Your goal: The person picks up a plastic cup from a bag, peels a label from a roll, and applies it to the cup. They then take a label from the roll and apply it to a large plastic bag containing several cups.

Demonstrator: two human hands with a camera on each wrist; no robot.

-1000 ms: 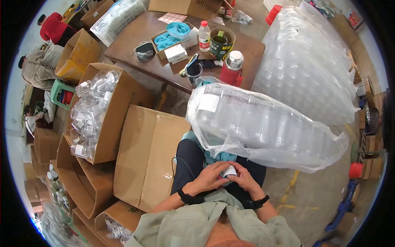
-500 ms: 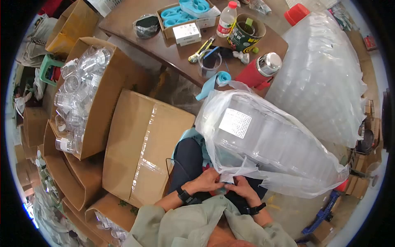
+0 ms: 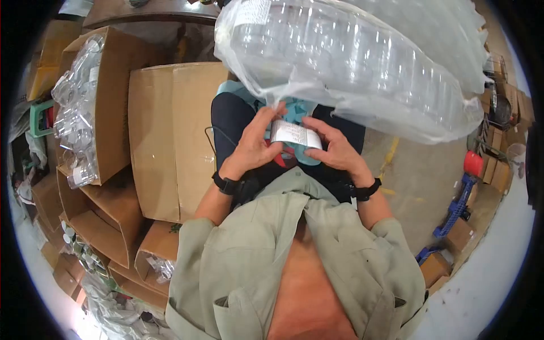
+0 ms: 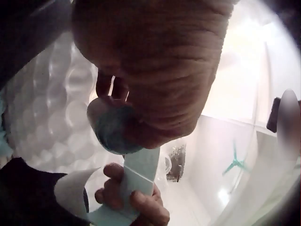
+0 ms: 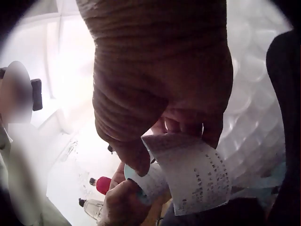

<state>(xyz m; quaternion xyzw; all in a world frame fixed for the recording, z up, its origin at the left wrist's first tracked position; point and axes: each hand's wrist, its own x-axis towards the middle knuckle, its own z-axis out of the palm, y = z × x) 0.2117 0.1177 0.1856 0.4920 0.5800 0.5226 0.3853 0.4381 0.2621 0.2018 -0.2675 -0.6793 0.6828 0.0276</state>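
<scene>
A strip of white printed labels (image 3: pixel 296 135) with pale blue backing stretches between the two hands over the lap. My left hand (image 3: pixel 254 143) holds its left end; in the left wrist view that hand (image 4: pixel 155 70) grips a round, bluish label roll (image 4: pixel 113 125). The right hand (image 3: pixel 338 146) pinches the strip's other end, thumb below and fingers above. Seen from the right wrist, the right hand (image 5: pixel 160 80) is beside the curved, printed strip (image 5: pixel 195 174), with the roll (image 5: pixel 155 184) near its thumb. The palms hide part of the roll in both wrist views.
A plastic-wrapped pack of clear jars (image 3: pixel 351 56) lies just beyond the knees. Cardboard boxes (image 3: pixel 153 141) stand at the left, one filled with clear jars (image 3: pixel 76 122). A table edge (image 3: pixel 147 16) shows at the top, and a cable hangs beside the left knee.
The head view has tilted down, so most of the table has left it. The hands have moved apart, and a longer printed face of the strip shows between them.
</scene>
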